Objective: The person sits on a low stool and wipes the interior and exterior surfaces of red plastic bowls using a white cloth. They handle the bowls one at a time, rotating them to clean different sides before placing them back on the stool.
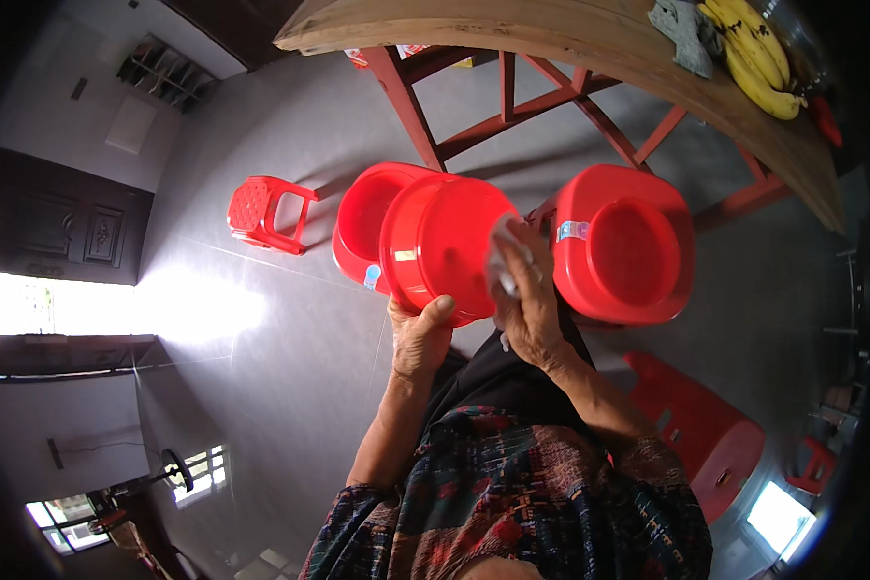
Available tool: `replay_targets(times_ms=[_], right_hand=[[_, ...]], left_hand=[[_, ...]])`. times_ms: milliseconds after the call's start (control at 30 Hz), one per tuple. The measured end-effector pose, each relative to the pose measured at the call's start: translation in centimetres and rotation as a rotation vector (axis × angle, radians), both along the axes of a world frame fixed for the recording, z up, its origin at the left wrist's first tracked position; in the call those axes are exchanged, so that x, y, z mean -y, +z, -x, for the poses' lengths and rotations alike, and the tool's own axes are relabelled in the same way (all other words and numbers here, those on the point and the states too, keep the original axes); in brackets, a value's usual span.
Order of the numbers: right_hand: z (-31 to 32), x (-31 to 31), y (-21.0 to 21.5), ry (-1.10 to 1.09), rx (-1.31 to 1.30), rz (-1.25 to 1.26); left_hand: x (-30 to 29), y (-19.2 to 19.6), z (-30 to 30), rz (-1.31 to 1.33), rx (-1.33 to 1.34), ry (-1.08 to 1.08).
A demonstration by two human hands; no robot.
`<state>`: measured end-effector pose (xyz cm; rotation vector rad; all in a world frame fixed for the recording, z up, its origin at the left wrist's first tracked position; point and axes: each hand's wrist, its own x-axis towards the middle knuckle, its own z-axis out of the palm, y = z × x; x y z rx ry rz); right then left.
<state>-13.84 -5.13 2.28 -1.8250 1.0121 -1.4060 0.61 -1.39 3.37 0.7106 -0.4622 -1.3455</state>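
My left hand is closed on the near edge of a glossy red round plastic tub, thumb on top. The tub is tilted in front of my lap and has a small yellowish label on its side. My right hand presses a crumpled white cloth against the tub's right side. Just behind and left of the tub stands a red plastic seat-like piece with a blue sticker, partly hidden. To the right is a red plastic piece with a round hollow in its top and a sticker on its side.
A small red plastic stool stands on the grey floor at the left. Ahead is a wooden table with red legs, bearing bananas and a grey cloth. A red plastic chair stands at my lower right.
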Motion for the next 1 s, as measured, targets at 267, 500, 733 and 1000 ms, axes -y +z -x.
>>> replay_targets(times_ms=[267, 500, 733, 1000], right_hand=[[0.7, 4.1, 2.7, 0.002, -0.204, 0.110], [-0.9, 4.8, 3.7, 0.202, -0.101, 0.241], [-0.8, -0.3, 1.9, 0.288, -0.379, 0.457], [-0.2, -0.1, 2.8, 0.216, -0.495, 0.512]], left_hand=[[-0.9, -0.8, 1.5, -0.012, 0.085, -0.120], [0.2, -0.5, 1.1, -0.159, 0.003, -0.053], [1.3, 0.7, -0.1, -0.363, 0.137, -0.031], [1.2, -0.4, 0.8, -0.275, 0.876, 0.024]])
